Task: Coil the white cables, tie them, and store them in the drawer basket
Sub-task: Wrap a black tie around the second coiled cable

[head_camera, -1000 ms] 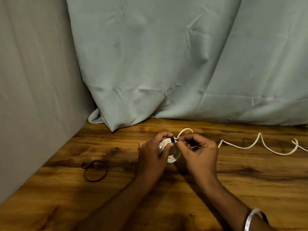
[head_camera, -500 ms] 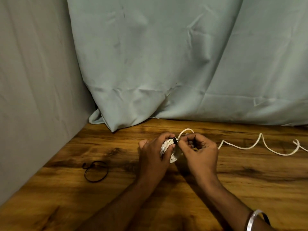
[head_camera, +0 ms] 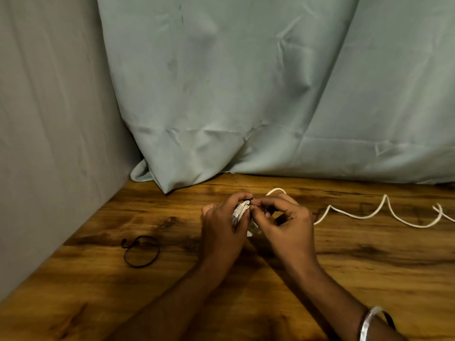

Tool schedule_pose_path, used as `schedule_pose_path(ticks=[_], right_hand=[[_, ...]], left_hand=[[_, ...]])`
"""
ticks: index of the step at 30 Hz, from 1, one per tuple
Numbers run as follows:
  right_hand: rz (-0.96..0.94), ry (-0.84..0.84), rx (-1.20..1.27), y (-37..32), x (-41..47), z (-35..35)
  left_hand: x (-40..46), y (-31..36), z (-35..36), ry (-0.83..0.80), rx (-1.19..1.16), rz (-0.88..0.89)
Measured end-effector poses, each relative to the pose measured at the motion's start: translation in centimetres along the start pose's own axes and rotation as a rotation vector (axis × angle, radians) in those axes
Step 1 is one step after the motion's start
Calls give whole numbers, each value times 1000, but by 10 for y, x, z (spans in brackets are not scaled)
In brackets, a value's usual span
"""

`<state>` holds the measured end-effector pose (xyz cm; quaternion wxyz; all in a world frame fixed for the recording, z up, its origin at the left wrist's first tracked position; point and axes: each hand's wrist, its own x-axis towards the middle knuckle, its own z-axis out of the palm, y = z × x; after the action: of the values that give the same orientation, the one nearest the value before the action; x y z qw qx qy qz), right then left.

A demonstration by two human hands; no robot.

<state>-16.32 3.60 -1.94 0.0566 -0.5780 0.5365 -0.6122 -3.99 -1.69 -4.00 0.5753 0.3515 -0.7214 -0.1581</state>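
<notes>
My left hand (head_camera: 222, 227) grips a small coil of white cable (head_camera: 240, 210) above the wooden table (head_camera: 369, 279). My right hand (head_camera: 283, 222) pinches a black tie (head_camera: 250, 201) at the top of the coil. Most of the coil is hidden between my two hands. A second white cable (head_camera: 384, 210) lies loose in waves on the table to the right and runs off the frame's right edge. One loop of white cable (head_camera: 277, 190) pokes out behind my right hand. No drawer basket is in view.
A spare black tie (head_camera: 141, 252) lies looped on the table to the left of my hands. A grey-green curtain (head_camera: 246, 94) hangs along the back of the table. A grey wall (head_camera: 49, 143) bounds the left side.
Both hands have stayed at the coil. My right fingers have shifted slightly at the black tie on top of it.
</notes>
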Motion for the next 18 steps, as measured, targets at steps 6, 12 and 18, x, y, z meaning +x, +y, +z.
schedule_pose_path(ticks=[6,12,18], right_hand=[[5,54,38,1,2,1],[205,103,280,0,3,1],[205,145,319,-2,6,0]], left_hand=[[2,-3,2,42,-62,-6],[3,-4,4,24,-125,-15],[1,-4,5,30,-148,-14]])
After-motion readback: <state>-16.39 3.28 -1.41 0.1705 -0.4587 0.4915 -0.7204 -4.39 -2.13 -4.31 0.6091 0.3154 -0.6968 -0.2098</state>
